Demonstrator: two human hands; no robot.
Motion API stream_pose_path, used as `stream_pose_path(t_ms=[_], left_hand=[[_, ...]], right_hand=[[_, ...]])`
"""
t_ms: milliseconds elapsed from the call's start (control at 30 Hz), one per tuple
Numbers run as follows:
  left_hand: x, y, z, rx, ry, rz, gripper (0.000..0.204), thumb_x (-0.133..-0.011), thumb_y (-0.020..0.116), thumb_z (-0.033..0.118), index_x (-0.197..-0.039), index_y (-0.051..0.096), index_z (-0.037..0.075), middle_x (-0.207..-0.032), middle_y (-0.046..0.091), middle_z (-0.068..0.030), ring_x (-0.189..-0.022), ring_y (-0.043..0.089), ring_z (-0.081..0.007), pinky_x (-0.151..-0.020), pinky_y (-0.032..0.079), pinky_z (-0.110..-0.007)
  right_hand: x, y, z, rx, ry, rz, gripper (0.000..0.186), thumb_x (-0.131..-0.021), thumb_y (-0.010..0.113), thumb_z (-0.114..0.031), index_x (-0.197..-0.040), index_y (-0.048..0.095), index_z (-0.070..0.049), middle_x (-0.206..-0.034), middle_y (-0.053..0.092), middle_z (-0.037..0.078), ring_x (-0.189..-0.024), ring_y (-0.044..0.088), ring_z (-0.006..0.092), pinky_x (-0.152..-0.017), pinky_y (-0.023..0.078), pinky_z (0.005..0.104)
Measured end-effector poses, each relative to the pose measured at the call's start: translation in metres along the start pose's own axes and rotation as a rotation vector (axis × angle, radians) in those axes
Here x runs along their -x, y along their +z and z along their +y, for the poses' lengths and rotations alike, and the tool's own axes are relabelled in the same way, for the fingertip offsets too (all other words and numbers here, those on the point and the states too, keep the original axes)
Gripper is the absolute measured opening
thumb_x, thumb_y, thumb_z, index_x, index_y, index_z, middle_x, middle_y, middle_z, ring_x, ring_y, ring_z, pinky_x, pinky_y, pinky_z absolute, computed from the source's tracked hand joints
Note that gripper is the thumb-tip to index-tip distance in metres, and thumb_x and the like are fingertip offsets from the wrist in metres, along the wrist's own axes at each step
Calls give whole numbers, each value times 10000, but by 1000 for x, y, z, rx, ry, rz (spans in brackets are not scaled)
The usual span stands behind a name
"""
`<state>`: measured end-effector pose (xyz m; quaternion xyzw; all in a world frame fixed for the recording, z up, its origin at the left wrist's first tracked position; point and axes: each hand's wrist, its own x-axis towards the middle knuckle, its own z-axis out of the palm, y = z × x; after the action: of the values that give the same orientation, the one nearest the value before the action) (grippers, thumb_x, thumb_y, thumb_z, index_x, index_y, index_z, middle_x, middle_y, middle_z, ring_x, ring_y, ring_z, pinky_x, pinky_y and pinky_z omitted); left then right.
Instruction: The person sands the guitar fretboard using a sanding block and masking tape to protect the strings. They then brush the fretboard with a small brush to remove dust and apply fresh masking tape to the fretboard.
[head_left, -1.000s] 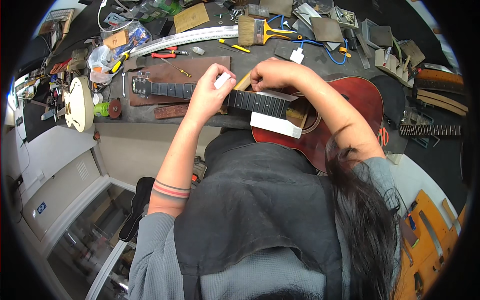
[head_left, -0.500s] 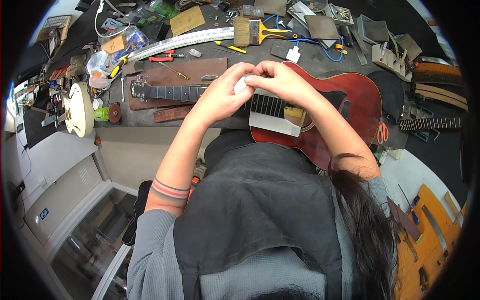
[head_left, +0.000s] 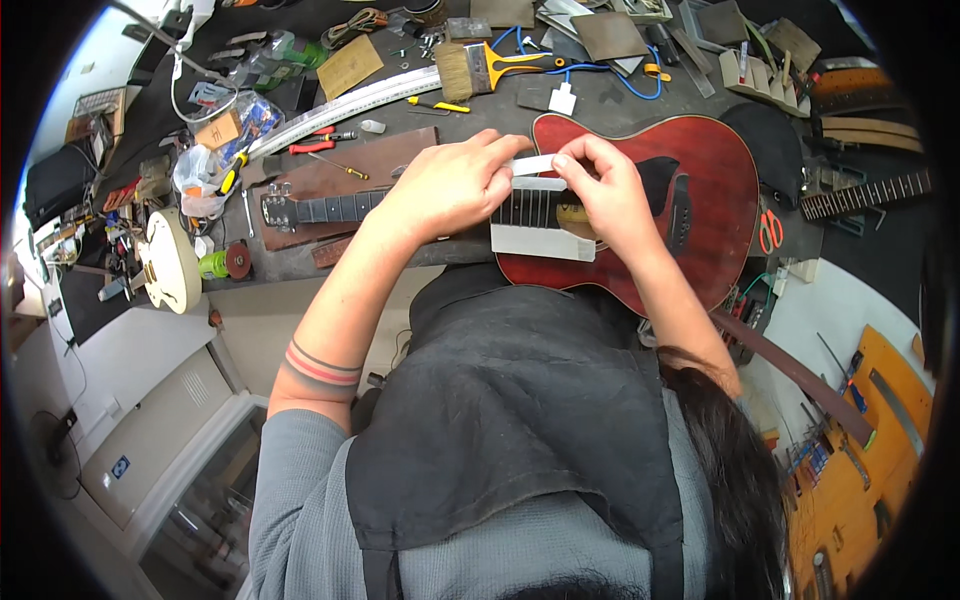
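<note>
Both hands work a white tape strip point(head_left: 535, 166) over the neck of the red guitar point(head_left: 650, 215) on the bench point(head_left: 600, 100). Left hand point(head_left: 450, 185) and right hand point(head_left: 600, 190) pinch its ends in their fingers, apparently masking the fretboard; pressing it down squarely seems next.

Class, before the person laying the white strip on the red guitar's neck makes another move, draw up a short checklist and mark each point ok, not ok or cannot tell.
1. Both hands on the white strip: ok, left hand and right hand pinch it from either side.
2. Strip lies across the fretboard: ok.
3. Strip pressed flat: cannot tell, fingers hide it.
4. Red guitar resting on the workbench: ok.
5. Headstock on the brown mat: ok.
</note>
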<state>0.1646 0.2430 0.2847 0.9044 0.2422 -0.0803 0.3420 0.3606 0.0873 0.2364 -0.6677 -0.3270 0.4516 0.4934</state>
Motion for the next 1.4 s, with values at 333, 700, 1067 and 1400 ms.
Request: stream_pose_path(t_ms=[333,700,1067,1400], left_hand=[[-18,17,-42,-174,-86,-211,368,-1127,614,301,-1461,645,149,-1421,697,-163,-1246,727,-438,-1038,580,-571],[-16,36,-59,-128,-144,-181,334,-1103,647,308,-1391,714,155,-1399,717,-126,-1265,728,-410,-1074,577,-541],[-19,35,-66,-97,-167,-223,269,-1092,670,348,-1255,750,149,-1382,725,-117,-1264,729,-401,-1081,573,-525],[-22,35,-65,-90,-180,-239,286,-1095,700,369,-1245,790,142,-1431,724,-107,-1284,728,-393,-1101,573,-516]], right_hand=[[30,9,77,33,-4,332,148,-1110,742,-126,-1067,737,16,-1018,732,53,-803,720,117,-742,561,293],[32,21,75,23,281,362,199,-1124,730,-187,-1097,761,7,-840,762,73,-653,737,146,-640,569,330],[30,20,78,67,278,335,185,-1150,720,-198,-1105,753,-22,-802,746,27,-619,700,93,-546,507,271],[30,20,77,63,280,327,185,-1150,723,-196,-1120,760,-17,-806,749,29,-616,697,86,-546,511,264]])
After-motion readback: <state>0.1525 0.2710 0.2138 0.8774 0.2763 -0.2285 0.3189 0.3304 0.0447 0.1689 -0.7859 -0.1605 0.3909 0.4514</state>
